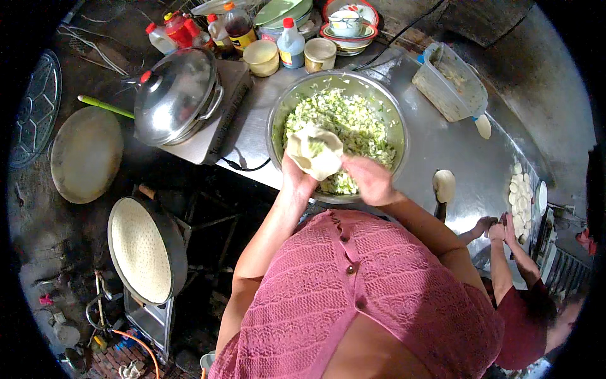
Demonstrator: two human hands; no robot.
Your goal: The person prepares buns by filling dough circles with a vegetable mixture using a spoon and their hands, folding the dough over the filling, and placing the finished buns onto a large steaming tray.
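My left hand (300,175) holds a round dough wrapper (315,163) from below, its edges curling up around a small heap of green filling. At the wrapper's right edge is my right hand (369,177), blurred; whether its fingers grip the dough or hold anything cannot be told. Both hands are over the near part of a large steel bowl (402,142), which holds chopped pale-green vegetable filling (350,113). Right of the bowl, a flat round piece of dough (444,185) lies by the metal counter's near edge.
On the counter (426,142) stand a lidded steel pot (177,102) on a cooker, bottles (291,45), tubs and stacked bowls (348,28). A plastic container (450,83) sits at the back right. Other people's hands (497,230) are beside many dough pieces (520,203). A perforated steamer (142,251) stands lower left.
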